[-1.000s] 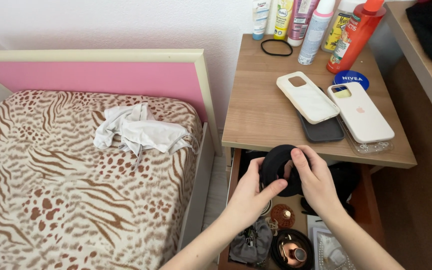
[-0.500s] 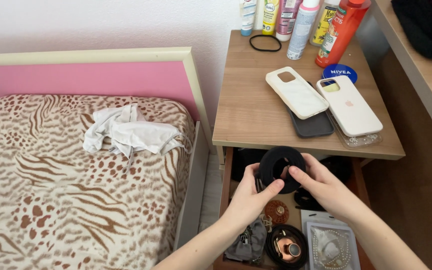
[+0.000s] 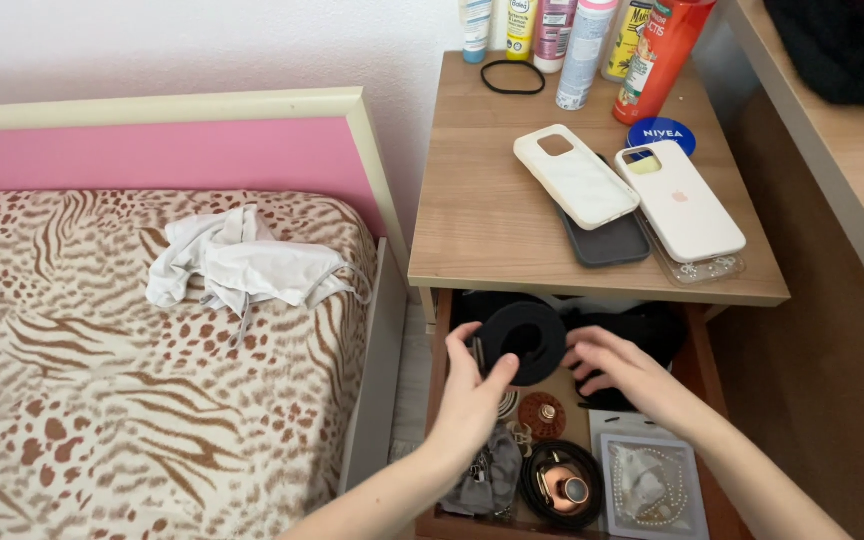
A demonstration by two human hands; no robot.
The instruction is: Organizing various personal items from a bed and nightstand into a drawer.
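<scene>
The bed (image 3: 102,380) with its animal-print cover fills the left of the room, a crumpled white cloth (image 3: 242,265) lying on it. Beside it stands the nightstand (image 3: 492,215), a small bench carrying bottles (image 3: 592,40), a black hair band (image 3: 512,77) and a stack of phone cases (image 3: 632,195). Its drawer (image 3: 437,400) is pulled open below.

Over the drawer, the left hand (image 3: 472,395) holds a black ring (image 3: 522,340) of soft fabric, thumb on its front face and fingers behind: a closed grip at the ring's lower left edge. The ring stands nearly upright, its hole facing the person, just under the bench's front edge. The right hand (image 3: 617,365) is open, fingers spread, just to the right of the ring and not touching it, resting over dark items at the drawer's back. The left hand is plainly the nearer. Below lie a coiled belt (image 3: 562,485), a copper-coloured disc (image 3: 542,413) and a pearl string in a clear bag (image 3: 657,490).
</scene>
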